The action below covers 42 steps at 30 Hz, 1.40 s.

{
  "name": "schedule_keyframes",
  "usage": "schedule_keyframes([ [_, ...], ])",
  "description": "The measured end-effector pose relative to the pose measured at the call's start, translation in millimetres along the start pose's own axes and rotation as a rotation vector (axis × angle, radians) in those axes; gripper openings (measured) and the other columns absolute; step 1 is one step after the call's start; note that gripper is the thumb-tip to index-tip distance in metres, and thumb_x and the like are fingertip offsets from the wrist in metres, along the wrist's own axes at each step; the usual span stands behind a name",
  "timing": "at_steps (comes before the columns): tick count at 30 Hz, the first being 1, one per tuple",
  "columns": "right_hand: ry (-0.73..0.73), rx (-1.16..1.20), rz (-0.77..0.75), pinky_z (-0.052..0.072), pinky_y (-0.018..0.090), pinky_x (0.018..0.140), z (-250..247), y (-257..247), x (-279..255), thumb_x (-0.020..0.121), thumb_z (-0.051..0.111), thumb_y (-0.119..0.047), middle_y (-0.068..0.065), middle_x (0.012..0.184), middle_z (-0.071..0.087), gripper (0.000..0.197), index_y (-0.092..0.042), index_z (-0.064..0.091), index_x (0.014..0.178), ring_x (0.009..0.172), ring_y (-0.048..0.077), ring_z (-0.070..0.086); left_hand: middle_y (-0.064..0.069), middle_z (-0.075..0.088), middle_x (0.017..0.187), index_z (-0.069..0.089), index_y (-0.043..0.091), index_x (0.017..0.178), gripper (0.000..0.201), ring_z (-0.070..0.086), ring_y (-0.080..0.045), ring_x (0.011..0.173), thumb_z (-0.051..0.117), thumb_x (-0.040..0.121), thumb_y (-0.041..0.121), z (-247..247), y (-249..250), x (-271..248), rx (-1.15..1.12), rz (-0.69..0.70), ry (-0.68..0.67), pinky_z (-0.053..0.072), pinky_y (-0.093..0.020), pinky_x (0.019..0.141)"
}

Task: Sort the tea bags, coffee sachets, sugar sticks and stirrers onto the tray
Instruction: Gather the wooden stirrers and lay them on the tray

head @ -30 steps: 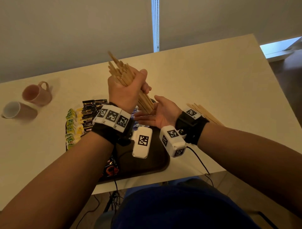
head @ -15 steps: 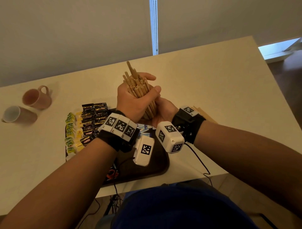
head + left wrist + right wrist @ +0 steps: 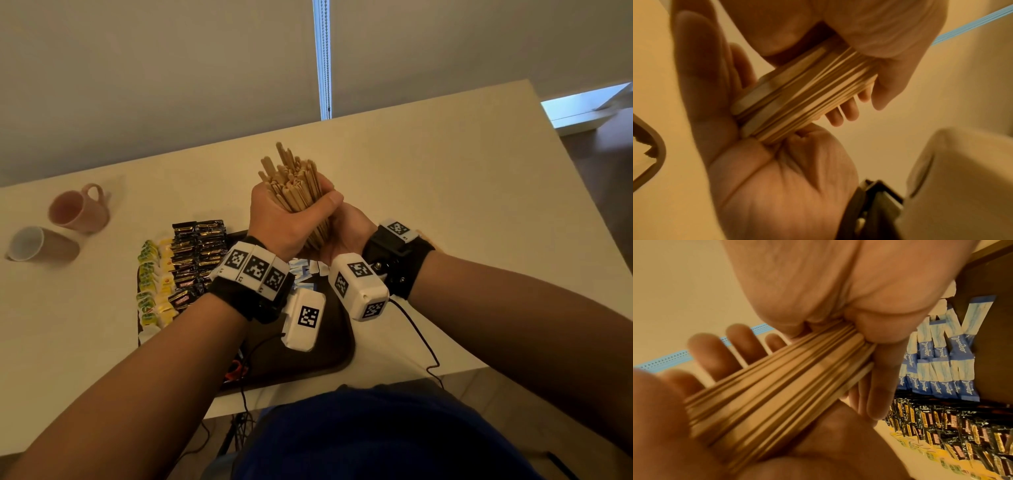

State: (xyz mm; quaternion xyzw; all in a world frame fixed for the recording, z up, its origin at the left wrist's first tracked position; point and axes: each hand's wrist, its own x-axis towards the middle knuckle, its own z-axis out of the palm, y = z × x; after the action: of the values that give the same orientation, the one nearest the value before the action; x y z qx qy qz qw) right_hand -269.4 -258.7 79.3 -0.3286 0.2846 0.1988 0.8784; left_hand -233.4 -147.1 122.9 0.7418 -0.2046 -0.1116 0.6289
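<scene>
Left hand point(image 3: 277, 222) is fisted round a thick bundle of flat pale wooden stirrers point(image 3: 294, 192), thumb across the front, sticks upright and slightly fanned at the top, held above the far end of the dark brown plastic tray point(image 3: 329, 356). Right hand point(image 3: 346, 229) is palm up under the bundle, fingers straight and spread, the stick bottoms butted on its palm; not gripping them. Left wrist view: stick ends meet the flat right palm point(image 3: 777, 170). Right wrist view: left fist point(image 3: 838, 288) clamps the sticks point(image 3: 777, 378). On the tray, left to right: yellow-green tea bags point(image 3: 152, 284), black and gold coffee sachets point(image 3: 195, 253), blue and white sugar sticks point(image 3: 303, 274) partly hidden by the wrists. Pink ceramic mug point(image 3: 78, 209) and a beige mug with white inside point(image 3: 37, 243) lie on their sides on the cream table point(image 3: 445, 178), well left of the tray.
</scene>
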Motion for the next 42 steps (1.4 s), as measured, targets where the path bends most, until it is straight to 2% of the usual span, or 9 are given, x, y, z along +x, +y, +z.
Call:
schedule_keyframes([
  [6,-0.008,0.072,0.044,0.05,0.059,0.092,1,9,6,0.097,0.034,-0.027,0.027,0.134,0.053,0.049,0.003,0.049,0.133,0.121,0.044,0.054,0.016,0.066,0.058,0.063,0.027,0.067,0.028,0.064,-0.002,0.062,0.072,0.087,0.009,1,-3,0,0.084,-0.047,0.037,0.052,-0.019,0.069],
  [9,0.031,-0.027,0.102,0.053,0.053,0.087,-6,9,7,0.096,0.035,-0.024,0.025,0.102,0.061,0.043,0.006,0.058,0.074,0.098,0.041,0.063,0.002,0.062,0.053,0.063,0.021,0.067,0.021,0.063,-0.016,0.055,0.071,0.086,0.021,-1,-5,0,0.085,-0.131,0.047,0.055,-0.031,0.064],
  [11,0.065,-0.126,0.129,0.054,0.045,0.084,-15,8,2,0.098,0.034,-0.022,0.023,0.09,0.064,0.05,0.0,0.064,0.065,0.087,0.035,0.064,0.002,0.061,0.054,0.063,0.017,0.067,0.022,0.06,-0.013,0.051,0.072,0.087,0.021,-4,-10,-1,0.154,-0.162,0.0,0.053,-0.028,0.059],
  [16,0.266,-0.283,0.112,0.056,0.036,0.087,-52,11,-3,0.097,0.042,-0.013,0.026,0.106,0.068,0.031,0.01,0.06,0.109,0.097,0.033,0.068,-0.006,0.062,0.062,0.064,0.007,0.079,0.023,0.059,-0.014,0.049,0.073,0.088,0.025,-16,-42,-27,0.34,-0.459,-0.299,0.053,-0.029,0.052],
  [24,0.59,-0.759,-0.019,0.054,0.022,0.054,-96,12,-6,0.095,0.055,-0.005,0.017,0.079,0.067,0.021,0.011,0.066,0.101,0.059,0.021,0.062,-0.002,0.064,0.091,0.065,0.018,0.101,0.025,0.063,-0.019,0.083,0.067,0.086,0.039,-7,-114,-71,1.028,-0.614,-0.864,0.057,-0.036,0.078],
  [30,0.884,-1.378,-0.115,0.049,0.029,0.084,-150,4,-17,0.082,0.066,-0.044,0.003,0.104,0.067,0.036,-0.016,0.069,0.104,0.096,0.023,0.061,0.001,0.053,0.082,0.065,0.02,0.107,0.025,0.058,-0.023,0.077,0.063,0.086,0.035,3,-131,-91,1.231,-0.584,-0.996,0.05,-0.034,0.07],
  [33,0.76,-1.909,0.06,0.043,0.042,0.096,-162,12,-22,0.067,0.063,-0.074,0.008,0.128,0.047,0.083,-0.021,0.048,0.129,0.117,0.032,0.043,0.0,0.055,0.088,0.064,0.022,0.109,0.026,0.064,-0.026,0.088,0.063,0.087,0.035,6,-133,-96,1.245,-0.571,-1.032,0.053,-0.036,0.076],
  [37,0.411,-2.176,-0.07,0.041,0.043,0.098,-142,39,-14,0.084,0.056,-0.063,0.006,0.126,0.049,0.056,-0.02,0.056,0.12,0.116,0.028,0.043,0.0,0.054,0.088,0.064,0.022,0.11,0.027,0.064,-0.025,0.088,0.062,0.088,0.036,5,-129,-96,1.258,-0.554,-1.049,0.052,-0.035,0.075],
  [42,0.392,-2.235,-0.085,0.038,0.043,0.092,-112,59,17,0.089,0.046,-0.064,0.006,0.116,0.052,0.052,-0.017,0.059,0.108,0.113,0.028,0.044,-0.001,0.057,0.09,0.063,0.021,0.111,0.026,0.064,-0.025,0.089,0.061,0.089,0.034,4,-127,-98,1.261,-0.584,-1.07,0.054,-0.036,0.079],
])
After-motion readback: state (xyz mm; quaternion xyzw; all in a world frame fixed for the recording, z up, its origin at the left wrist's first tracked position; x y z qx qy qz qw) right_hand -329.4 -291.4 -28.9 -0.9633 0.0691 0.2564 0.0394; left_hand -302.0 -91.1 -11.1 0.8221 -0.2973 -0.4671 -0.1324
